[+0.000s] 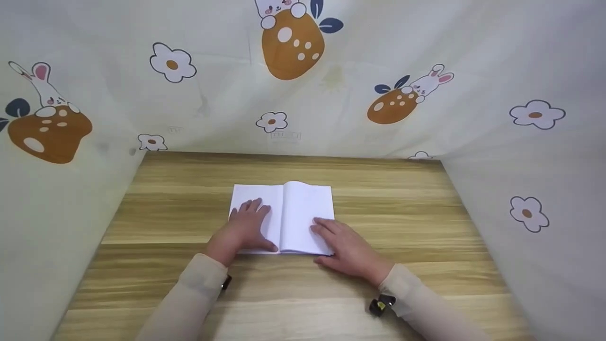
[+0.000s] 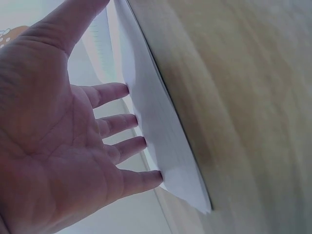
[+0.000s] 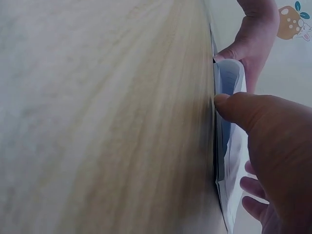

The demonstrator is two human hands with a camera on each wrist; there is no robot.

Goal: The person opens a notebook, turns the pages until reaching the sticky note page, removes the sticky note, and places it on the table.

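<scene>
An open book (image 1: 305,203) with blank-looking white pages lies on the wooden table. My left hand (image 1: 245,230) rests on the left page with its fingers spread, the thumb near the spine at the lower edge. In the left wrist view, those fingertips press on the paper (image 2: 148,109). On the right page lie the fingers of my right hand (image 1: 350,248), while its thumb sits at the book's near edge. The right wrist view shows that thumb against the page edges, where the right-hand leaves (image 3: 237,73) bulge up and leave a gap beneath.
Wood-grain table (image 1: 393,199) surrounds the book. A pale cloth (image 1: 218,104) printed with rabbits, orange fruit and flowers hangs behind it and along both sides. Small dark devices (image 1: 378,305) are strapped at the wrists, over light sleeves.
</scene>
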